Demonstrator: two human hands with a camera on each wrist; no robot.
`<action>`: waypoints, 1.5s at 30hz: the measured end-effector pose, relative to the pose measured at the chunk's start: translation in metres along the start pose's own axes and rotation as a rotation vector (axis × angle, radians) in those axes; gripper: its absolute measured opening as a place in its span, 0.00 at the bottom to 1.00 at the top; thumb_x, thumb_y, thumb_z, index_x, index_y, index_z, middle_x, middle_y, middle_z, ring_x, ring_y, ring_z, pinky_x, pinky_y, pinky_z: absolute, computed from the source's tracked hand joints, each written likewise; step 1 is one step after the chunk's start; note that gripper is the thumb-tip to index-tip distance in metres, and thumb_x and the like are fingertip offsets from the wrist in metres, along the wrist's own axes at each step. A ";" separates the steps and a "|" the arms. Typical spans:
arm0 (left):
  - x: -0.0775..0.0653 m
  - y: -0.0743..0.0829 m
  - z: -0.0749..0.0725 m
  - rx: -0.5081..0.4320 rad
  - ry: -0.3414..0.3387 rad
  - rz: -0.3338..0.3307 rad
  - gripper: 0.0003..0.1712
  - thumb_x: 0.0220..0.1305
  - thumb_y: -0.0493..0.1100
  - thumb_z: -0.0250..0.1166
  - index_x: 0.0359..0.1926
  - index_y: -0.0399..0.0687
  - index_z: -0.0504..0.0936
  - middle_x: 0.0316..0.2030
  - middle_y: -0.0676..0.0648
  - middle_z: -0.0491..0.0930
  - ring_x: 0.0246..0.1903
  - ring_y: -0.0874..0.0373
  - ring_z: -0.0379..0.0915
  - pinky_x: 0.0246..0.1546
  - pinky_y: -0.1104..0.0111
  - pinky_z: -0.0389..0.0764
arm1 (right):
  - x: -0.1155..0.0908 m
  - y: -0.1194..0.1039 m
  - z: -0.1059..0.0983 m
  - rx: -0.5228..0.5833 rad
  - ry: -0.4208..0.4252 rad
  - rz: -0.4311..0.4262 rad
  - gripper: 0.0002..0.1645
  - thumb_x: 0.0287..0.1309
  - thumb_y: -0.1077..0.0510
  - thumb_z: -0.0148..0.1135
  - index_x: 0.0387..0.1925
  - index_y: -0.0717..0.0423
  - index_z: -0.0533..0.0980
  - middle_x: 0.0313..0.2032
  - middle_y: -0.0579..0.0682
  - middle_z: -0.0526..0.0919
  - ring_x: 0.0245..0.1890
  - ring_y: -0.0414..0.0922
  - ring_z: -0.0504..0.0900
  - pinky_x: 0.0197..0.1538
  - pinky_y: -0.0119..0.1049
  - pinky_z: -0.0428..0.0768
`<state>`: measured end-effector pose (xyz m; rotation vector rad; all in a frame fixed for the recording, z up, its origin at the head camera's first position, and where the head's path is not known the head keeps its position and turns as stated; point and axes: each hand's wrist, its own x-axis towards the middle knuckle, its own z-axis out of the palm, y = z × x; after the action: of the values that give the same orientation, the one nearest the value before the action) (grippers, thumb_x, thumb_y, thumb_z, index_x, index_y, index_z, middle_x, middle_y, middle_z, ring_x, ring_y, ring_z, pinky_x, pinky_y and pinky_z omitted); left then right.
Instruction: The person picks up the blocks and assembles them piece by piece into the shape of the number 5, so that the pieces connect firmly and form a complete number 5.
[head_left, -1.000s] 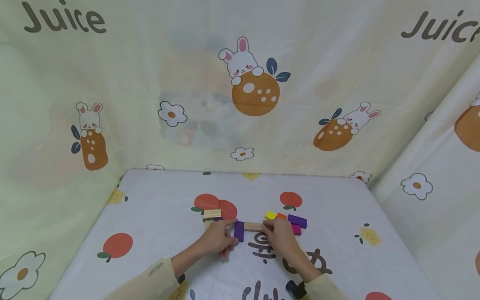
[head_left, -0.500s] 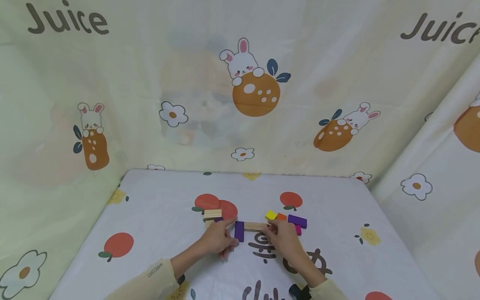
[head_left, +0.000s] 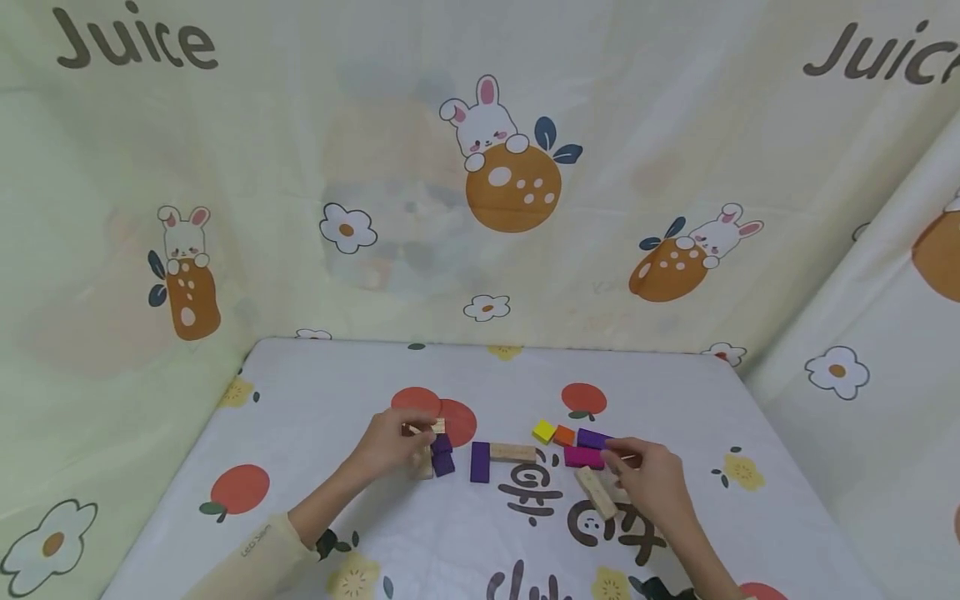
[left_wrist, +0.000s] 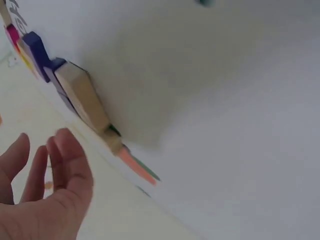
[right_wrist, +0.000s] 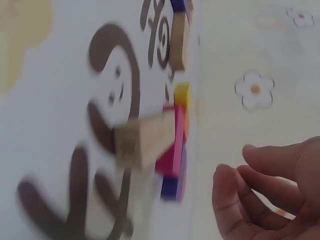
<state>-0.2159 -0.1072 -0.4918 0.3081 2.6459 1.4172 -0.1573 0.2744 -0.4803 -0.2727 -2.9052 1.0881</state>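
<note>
My left hand (head_left: pixel 393 442) hovers over the left cluster of blocks, its fingers loosely bent. In the left wrist view nothing is between thumb and fingers, and a plain wooden block (left_wrist: pixel 82 95) stands apart from the fingertips. That hand partly hides the cluster, where purple blocks (head_left: pixel 443 463) show. At the right, my right hand (head_left: pixel 651 477) has its fingertips by the pink block (head_left: pixel 584 457) and a purple block (head_left: pixel 594 439). Its fingers are relaxed and bare in the right wrist view. Between the hands, an upright-lying purple block (head_left: pixel 480 462) meets a plain block (head_left: pixel 513 453).
A loose plain block (head_left: pixel 596 492) lies slanted in front of the pink one. Yellow (head_left: pixel 544 431) and orange (head_left: pixel 564 436) blocks sit behind it. A printed cloth (head_left: pixel 300 417) covers the table, and a curtain (head_left: pixel 405 275) hangs at its back.
My left hand has left the middle purple block and moved left and back to the cluster. My right hand has let go of the plain block and moved right, uncovering the slanted block.
</note>
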 end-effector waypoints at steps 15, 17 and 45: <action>-0.009 -0.018 0.001 0.181 -0.035 -0.186 0.33 0.50 0.38 0.85 0.58 0.38 0.85 0.48 0.45 0.83 0.40 0.55 0.76 0.37 0.69 0.81 | -0.024 0.036 0.013 -0.010 -0.135 0.237 0.27 0.63 0.51 0.76 0.56 0.66 0.84 0.28 0.47 0.87 0.26 0.41 0.82 0.31 0.34 0.81; -0.010 -0.020 0.003 0.194 -0.030 -0.178 0.34 0.49 0.38 0.85 0.59 0.38 0.85 0.47 0.45 0.83 0.40 0.55 0.74 0.37 0.69 0.79 | -0.026 0.036 0.017 0.003 -0.125 0.250 0.28 0.62 0.51 0.77 0.56 0.67 0.84 0.28 0.47 0.87 0.25 0.40 0.82 0.31 0.34 0.81; -0.036 -0.006 0.014 0.357 -0.290 0.208 0.37 0.54 0.61 0.82 0.61 0.49 0.86 0.48 0.56 0.80 0.44 0.63 0.69 0.44 0.71 0.77 | -0.039 0.009 0.032 -0.056 -0.224 -0.076 0.12 0.51 0.63 0.80 0.39 0.50 0.90 0.32 0.42 0.80 0.32 0.40 0.75 0.33 0.26 0.77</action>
<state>-0.1789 -0.1070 -0.5038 0.7801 2.6627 0.8518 -0.1202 0.2534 -0.5088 -0.0433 -3.1145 1.0932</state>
